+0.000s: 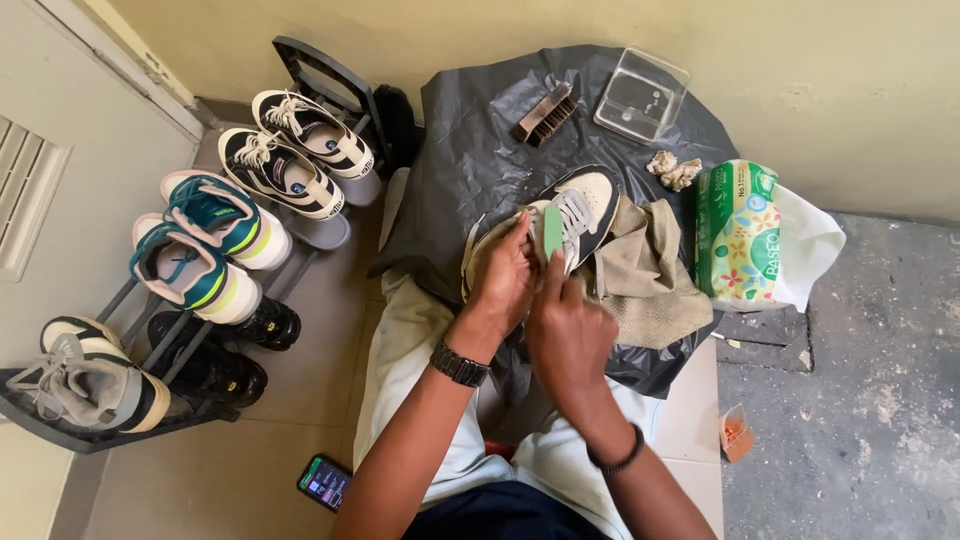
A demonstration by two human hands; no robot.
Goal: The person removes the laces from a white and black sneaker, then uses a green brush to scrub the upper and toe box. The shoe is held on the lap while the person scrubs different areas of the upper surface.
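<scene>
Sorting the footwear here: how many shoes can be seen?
9, maybe more hidden: one sneaker in both hands on the table; on the rack, two black-white, two teal, one grey, three black below.

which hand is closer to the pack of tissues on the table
Right. The right hand works at the sneaker, on the side toward the tissue pack; the left hand grips the shoe's far side, farther away.

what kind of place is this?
Probably a home entryway or corridor corner used for shoe cleaning: a shoe rack of sneakers stands by the wall, and a brush and tissue pack lie on a black plastic sheet.
</scene>
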